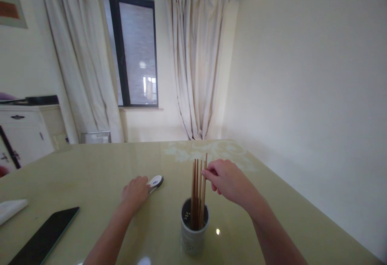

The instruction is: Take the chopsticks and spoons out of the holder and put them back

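Note:
My right hand (226, 178) is closed in a pinch on the upper part of a chopstick (204, 184). That chopstick stands in a light-coloured cylindrical holder (193, 245) with several other wooden chopsticks (195, 192) upright in it. To the left, my left hand (136, 191) rests low over the table, closed at the handle end of a white spoon (155, 181) with a blue mark. A darker, metallic-looking spoon edge (160, 183) shows beneath the white one. Both handles are hidden by my left fingers.
A pale green glossy table (99, 168) spreads under everything, with a wall (308, 96) along its right side. At the left lie a dark tablet-like slab (45, 237) and a white object (12, 210). Behind are curtains (196, 55), a window (137, 51) and a white cabinet (27, 132).

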Motion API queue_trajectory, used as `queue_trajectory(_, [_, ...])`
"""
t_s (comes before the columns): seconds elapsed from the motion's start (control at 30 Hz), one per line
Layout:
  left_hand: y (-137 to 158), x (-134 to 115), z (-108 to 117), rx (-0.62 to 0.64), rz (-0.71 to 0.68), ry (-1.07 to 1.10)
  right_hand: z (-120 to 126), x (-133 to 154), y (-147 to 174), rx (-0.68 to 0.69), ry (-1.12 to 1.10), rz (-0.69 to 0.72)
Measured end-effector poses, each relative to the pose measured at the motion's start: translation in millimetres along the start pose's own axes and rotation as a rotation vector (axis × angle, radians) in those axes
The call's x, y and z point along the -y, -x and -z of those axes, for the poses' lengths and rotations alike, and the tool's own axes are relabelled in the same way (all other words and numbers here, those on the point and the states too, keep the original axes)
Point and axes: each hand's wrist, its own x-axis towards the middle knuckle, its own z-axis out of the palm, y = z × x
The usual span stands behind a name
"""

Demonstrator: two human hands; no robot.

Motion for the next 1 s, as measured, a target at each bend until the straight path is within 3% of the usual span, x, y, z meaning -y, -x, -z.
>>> queue_trajectory(0.17, [-0.1, -1.1, -8.6, 0.009, 0.003, -0.013, -2.1, -0.2, -1.9, 0.009, 0.034, -0.012])
queue_trajectory(0.43, [4.0, -4.1, -3.8, -0.004, 0.038, 0.019, -2.9, -5.7, -2.0, 0.081, 0.026, 0.005])
queue_trajectory(0.5, [4.5, -7.3, 5.8, -0.045, 0.050, 0.027, 1.5, -5.0, 0.2, 0.015, 0.040, -0.007])
queue_trajectory(0.6, [8.7, -16.6, 34.9, -0.229, 0.034, 0.189, 9.4, 0.3, 4.6, -0.189, -0.051, 0.029])
queue_trajectory(0.7, [26.6, -35.7, 74.0, -0.396, -0.174, 0.613, 11.9, 10.7, 9.5, -0.355, -0.356, 0.151])
queue_trajectory(0.83, [67.8, -70.4, 111.7, -0.394, -0.570, 0.951, 7.5, 26.1, 15.9, -0.395, -0.574, 0.271])
queue_trajectory(1.0, [86.7, -86.8, 119.0, -0.277, -0.624, 1.037, 9.5, 32.1, 20.8, -0.378, -0.431, 0.274])
